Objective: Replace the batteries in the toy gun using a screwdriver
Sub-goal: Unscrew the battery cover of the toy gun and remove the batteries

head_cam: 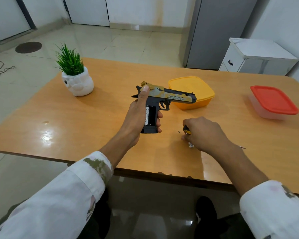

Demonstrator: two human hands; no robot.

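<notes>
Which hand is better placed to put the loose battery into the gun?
Right, probably: the right hand lies over the battery on the table, while the left hand grips the toy gun.

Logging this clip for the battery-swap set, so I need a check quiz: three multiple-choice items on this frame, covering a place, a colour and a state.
1. Where does the green plant in the white pot stand?
A. on the wooden table, far left
B. on the white cabinet
C. inside the yellow box

2. What colour is the lid of the clear plastic box?
A. blue
B. red
C. green

3. How is the battery compartment in the grip of the black-and-tan toy gun?
A. screwed shut
B. taped over
C. open

Answers:
1. A: the pot sits near the table's far-left corner.
2. B: the lid is plainly red.
3. C: the left hand holds the gun, and a battery shows in the uncovered grip.
</notes>
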